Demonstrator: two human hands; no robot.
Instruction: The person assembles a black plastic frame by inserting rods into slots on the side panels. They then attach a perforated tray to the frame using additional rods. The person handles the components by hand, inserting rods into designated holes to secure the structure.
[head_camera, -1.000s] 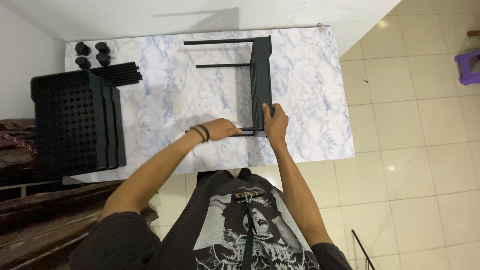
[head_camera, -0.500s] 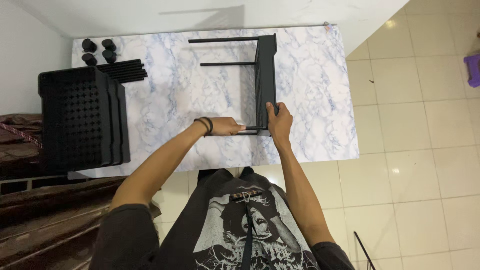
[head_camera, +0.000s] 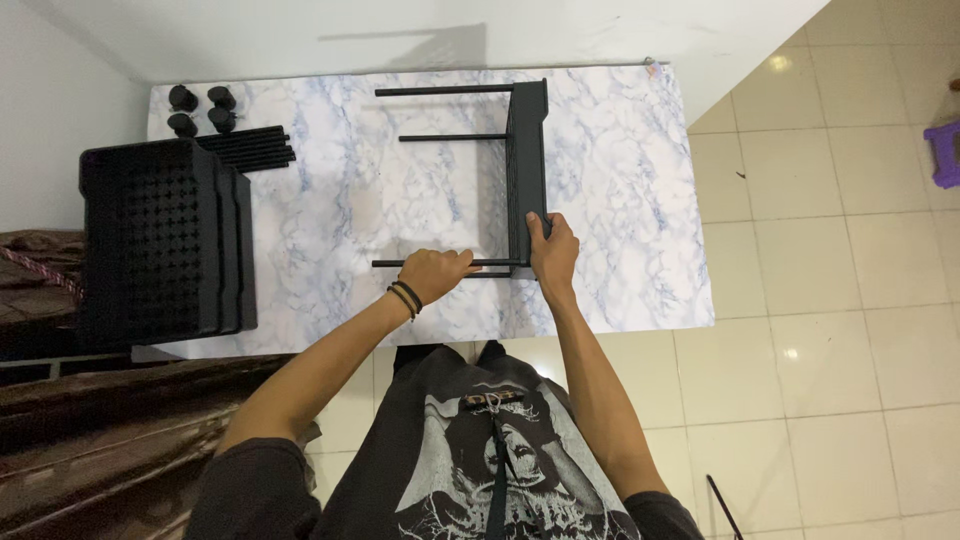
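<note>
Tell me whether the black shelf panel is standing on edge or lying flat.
On edge: the black shelf panel shows only its narrow side, rods jutting sideways, right hand steadying it.

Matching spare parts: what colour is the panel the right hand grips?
Black, like its rods; the upright perforated plastic panel under the right hand shows best in the head view.

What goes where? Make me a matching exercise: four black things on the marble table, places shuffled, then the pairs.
1 round caps
2 loose rods
3 stacked trays
4 upright panel

A under the right hand
B table's left edge
C far left corner
D beside the caps, behind the trays

Pairs: 1-C, 2-D, 3-B, 4-A. The left hand grips a rod fixed to the panel.
</note>
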